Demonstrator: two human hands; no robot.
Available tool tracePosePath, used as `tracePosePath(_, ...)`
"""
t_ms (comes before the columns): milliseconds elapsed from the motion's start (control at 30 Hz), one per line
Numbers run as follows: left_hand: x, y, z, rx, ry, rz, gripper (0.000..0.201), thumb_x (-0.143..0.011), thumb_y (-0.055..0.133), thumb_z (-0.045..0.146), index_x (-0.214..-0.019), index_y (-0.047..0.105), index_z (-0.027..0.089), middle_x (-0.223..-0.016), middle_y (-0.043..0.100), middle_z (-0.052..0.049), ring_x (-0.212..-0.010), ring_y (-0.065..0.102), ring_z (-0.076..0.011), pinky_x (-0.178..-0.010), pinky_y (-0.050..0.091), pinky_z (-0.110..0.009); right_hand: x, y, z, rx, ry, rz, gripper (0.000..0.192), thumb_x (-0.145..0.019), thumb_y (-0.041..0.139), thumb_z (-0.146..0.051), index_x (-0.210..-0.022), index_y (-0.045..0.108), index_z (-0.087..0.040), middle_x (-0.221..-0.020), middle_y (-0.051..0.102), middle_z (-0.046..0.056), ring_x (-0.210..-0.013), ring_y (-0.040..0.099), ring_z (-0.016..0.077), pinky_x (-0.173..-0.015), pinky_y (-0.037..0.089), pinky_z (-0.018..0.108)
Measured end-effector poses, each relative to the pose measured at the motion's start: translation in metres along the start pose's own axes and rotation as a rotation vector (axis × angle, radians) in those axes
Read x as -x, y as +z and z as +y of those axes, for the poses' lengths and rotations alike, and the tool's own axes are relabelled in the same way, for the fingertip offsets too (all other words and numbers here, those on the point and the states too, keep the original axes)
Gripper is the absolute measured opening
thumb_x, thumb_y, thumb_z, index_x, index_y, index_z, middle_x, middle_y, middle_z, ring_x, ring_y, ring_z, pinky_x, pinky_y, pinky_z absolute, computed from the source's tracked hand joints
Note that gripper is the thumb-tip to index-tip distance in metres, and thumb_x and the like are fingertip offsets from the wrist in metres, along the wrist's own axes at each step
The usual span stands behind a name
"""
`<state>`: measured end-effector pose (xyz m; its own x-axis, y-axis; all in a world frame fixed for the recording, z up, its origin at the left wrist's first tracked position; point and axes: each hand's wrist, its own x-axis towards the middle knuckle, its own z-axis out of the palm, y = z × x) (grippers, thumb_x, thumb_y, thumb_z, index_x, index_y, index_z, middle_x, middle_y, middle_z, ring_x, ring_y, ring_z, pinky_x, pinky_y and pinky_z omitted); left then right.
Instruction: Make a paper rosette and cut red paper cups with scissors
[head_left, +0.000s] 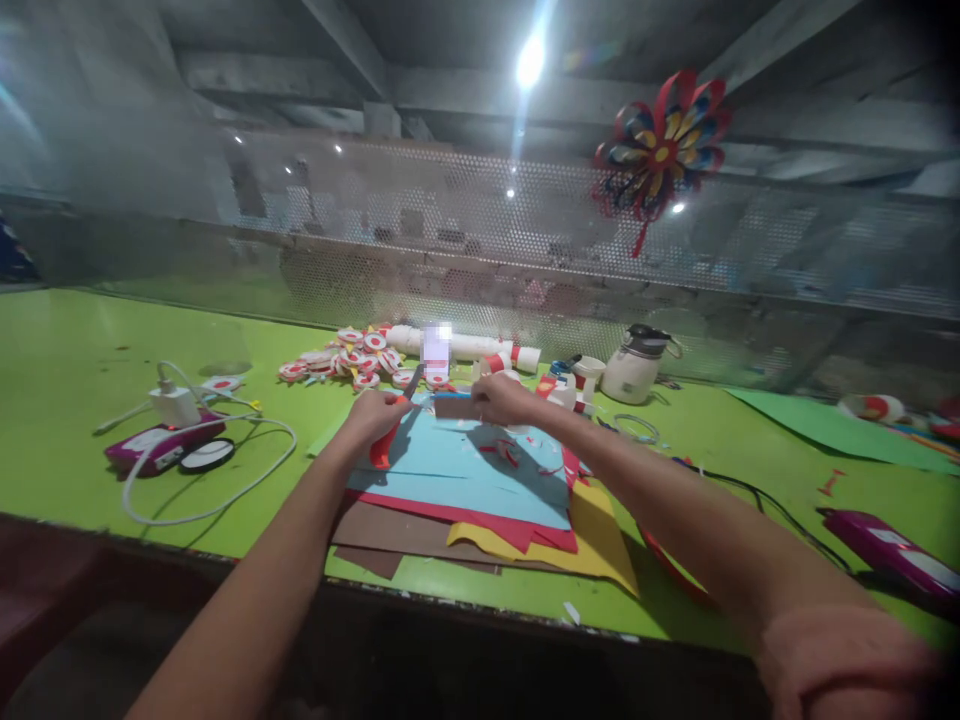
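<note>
My left hand (pixel 373 417) is closed around a pair of orange-handled scissors (pixel 384 449), with the dark blade pointing up and away from me. Just to its right, my right hand (pixel 501 399) pinches one end of a flat brown strip with a blue top edge (pixel 453 406); its exact kind is unclear. Both hands are over a stack of light blue sheets (pixel 442 470). Red, brown and yellow sheets (pixel 611 535) stick out from under the blue ones. Small red and white cut pieces (pixel 508 453) lie on the blue sheet below my right hand.
Behind the hands are a lit phone (pixel 436 352), a long white roll (pixel 480 347) and a heap of red-white discs (pixel 364 357). A white jug (pixel 634 368) stands right. Purple devices (pixel 161 445) with cables lie at both sides of the green table (pixel 60 400). A pinwheel (pixel 664 153) hangs above.
</note>
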<state>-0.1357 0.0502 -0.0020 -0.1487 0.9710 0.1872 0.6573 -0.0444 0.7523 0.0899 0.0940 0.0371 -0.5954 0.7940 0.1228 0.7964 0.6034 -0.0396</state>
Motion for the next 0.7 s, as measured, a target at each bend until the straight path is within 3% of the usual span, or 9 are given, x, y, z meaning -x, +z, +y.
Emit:
tracePosePath(67, 0.002, 0.001, 0.004, -0.046, -0.008, -0.033, 0.027, -0.069, 0.055, 0.04, -0.057, 0.057, 0.016, -0.041, 0.041, 0.004, -0.044, 0.04, -0.0113, -0.044, 0.026, -0.023, 0.018, -0.018, 0.015, -0.042, 0.053, 0.119, 0.017, -0.087, 0.054, -0.02, -0.092, 0.067, -0.01, -0.086, 0.066, 0.004, -0.08, 0.06, 0.017, -0.071, 0.046, 0.029)
tracePosePath(200, -0.003, 0.001, 0.006, -0.194, -0.031, -0.094, 0.024, -0.068, 0.058, 0.038, -0.062, 0.061, 0.015, -0.04, 0.045, 0.003, -0.047, 0.043, -0.0135, -0.048, 0.025, -0.024, 0.062, -0.049, 0.06, -0.089, 0.213, 0.302, 0.02, -0.084, 0.053, -0.02, -0.091, 0.068, -0.01, -0.078, 0.065, 0.004, -0.072, 0.056, 0.014, -0.063, 0.04, 0.023)
tracePosePath(367, -0.007, 0.005, 0.001, -0.356, -0.036, -0.178, 0.027, -0.07, 0.059, 0.04, -0.072, 0.066, 0.014, -0.044, 0.052, 0.001, -0.052, 0.047, -0.0163, -0.052, 0.026, -0.025, 0.122, -0.048, 0.102, -0.105, 0.428, 0.371, 0.024, -0.077, 0.059, -0.017, -0.097, 0.068, -0.006, -0.068, 0.064, 0.004, -0.058, 0.053, 0.0119, -0.052, 0.037, 0.021)
tracePosePath(500, -0.005, 0.009, 0.0, -0.387, -0.029, -0.23, 0.033, -0.072, 0.057, 0.045, -0.077, 0.068, 0.014, -0.052, 0.059, -0.001, -0.058, 0.052, -0.0177, -0.054, 0.03, -0.025, 0.147, -0.029, 0.109, -0.134, 0.461, 0.311, 0.034, -0.077, 0.061, -0.018, -0.109, 0.065, -0.009, -0.065, 0.066, 0.002, -0.051, 0.053, 0.0111, -0.048, 0.037, 0.02)
tracePosePath(700, -0.005, 0.012, 0.001, -0.429, 0.026, -0.299, 0.038, -0.074, 0.053, 0.046, -0.079, 0.068, 0.011, -0.058, 0.061, -0.003, -0.06, 0.053, -0.0178, -0.055, 0.032, -0.026, 0.146, -0.019, 0.091, -0.084, 0.349, 0.261, 0.022, -0.081, 0.059, -0.026, -0.091, 0.072, -0.01, -0.083, 0.07, 0.012, -0.072, 0.06, 0.0198, -0.062, 0.041, 0.026)
